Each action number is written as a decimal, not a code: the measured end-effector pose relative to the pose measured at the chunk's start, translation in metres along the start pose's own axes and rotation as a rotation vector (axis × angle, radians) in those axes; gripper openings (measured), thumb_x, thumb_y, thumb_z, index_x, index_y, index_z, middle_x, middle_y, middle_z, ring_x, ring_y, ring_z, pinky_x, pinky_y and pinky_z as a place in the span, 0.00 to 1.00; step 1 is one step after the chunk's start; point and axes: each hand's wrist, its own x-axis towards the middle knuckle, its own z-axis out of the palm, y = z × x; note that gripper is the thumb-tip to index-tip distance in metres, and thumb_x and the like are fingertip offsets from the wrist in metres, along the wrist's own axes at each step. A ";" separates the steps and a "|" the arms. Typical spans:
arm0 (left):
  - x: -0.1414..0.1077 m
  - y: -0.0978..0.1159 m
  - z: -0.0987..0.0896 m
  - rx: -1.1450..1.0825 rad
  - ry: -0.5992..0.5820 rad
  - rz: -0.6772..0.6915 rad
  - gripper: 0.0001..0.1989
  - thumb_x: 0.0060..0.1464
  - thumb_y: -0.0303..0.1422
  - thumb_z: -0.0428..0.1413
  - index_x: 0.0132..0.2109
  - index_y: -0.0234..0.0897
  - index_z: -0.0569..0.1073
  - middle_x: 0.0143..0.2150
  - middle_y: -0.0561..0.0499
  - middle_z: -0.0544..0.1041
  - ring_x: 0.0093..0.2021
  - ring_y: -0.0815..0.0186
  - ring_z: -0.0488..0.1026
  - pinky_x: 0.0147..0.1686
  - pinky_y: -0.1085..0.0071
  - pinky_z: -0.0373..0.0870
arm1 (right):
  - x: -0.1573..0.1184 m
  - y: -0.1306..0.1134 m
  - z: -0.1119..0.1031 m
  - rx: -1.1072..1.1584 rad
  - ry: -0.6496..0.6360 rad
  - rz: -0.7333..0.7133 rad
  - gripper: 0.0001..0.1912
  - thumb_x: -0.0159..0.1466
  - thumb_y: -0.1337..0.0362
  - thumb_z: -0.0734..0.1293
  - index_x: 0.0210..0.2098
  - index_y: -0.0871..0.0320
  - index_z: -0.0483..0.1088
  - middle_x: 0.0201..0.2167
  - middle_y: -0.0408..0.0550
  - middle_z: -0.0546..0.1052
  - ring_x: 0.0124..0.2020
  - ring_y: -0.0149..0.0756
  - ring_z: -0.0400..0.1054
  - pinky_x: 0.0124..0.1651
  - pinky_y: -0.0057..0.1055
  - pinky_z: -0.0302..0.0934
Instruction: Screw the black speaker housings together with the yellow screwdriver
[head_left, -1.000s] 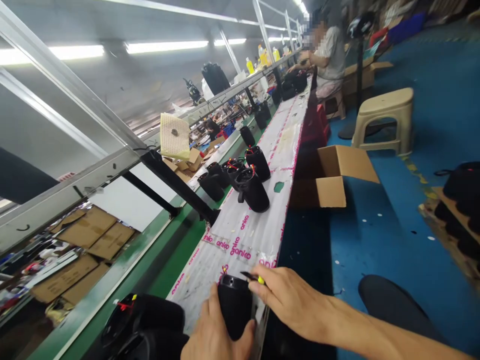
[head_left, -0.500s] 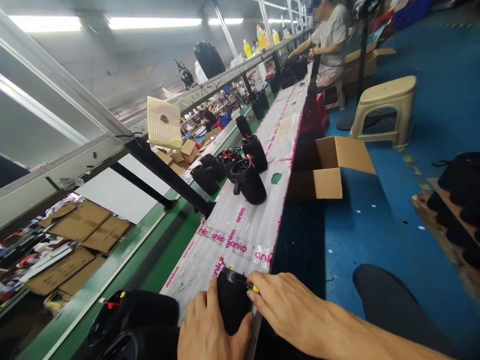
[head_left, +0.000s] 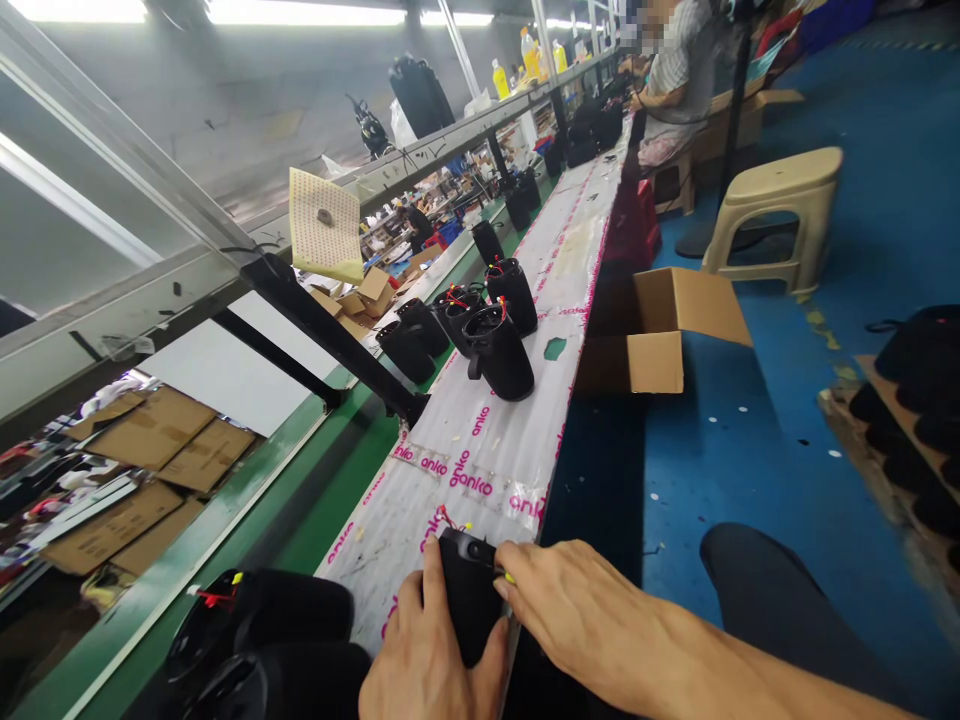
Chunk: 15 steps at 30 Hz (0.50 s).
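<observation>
Left hand (head_left: 426,645) — around a black cylinder (head_left: 471,605)

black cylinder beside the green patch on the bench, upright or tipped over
Upright: the cylinder stands on the plastic sheet, its open end facing up, with red wires showing at the top.

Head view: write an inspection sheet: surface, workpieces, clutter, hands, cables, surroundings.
Surface: plastic sheeting with pink lettering, one green patch showing.
Workpieces: black cylinder in hand; more cylinders ahead and at lower left.
Clutter: cardboard pieces at left.
Hands: left hand grips the black cylinder; right hand pinches a small dark item, mostly hidden, at its far end.
Cables: red wires at the held cylinder's far end.
Surroundings: beige stool, open cardboard box, seated co-worker.
</observation>
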 end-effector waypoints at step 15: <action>0.013 -0.024 -0.011 -0.179 -0.173 0.133 0.44 0.56 0.38 0.59 0.74 0.38 0.50 0.60 0.41 0.72 0.47 0.51 0.81 0.45 0.60 0.76 | 0.002 -0.007 0.001 -0.051 0.040 0.072 0.07 0.75 0.64 0.56 0.40 0.54 0.60 0.26 0.42 0.72 0.23 0.39 0.67 0.27 0.38 0.47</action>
